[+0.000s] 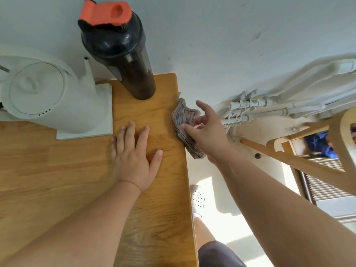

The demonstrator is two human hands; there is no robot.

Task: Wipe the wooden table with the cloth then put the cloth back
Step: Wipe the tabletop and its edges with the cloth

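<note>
The right hand (207,135) pinches the cloth (185,128) between thumb and fingers, the index finger raised clear; the cloth hangs bunched against the table's right edge, at 3 o'clock from the left hand. The left hand (134,157) lies flat and spread on the table (48,170), gripping nothing. At 12 o'clock from the left hand stands a dark bottle (125,60) with an orange cap; at 10 o'clock sits a white kettle (50,95) on its base. A faint wet sheen shows near the table's front edge, at 6 o'clock from the left hand, which suggests wiping has been done there. Judgement: the cloth is at the table edge, either being taken up or being returned; the pictures do not settle which. The cloth's storage place cannot be identified with certainty.
</note>
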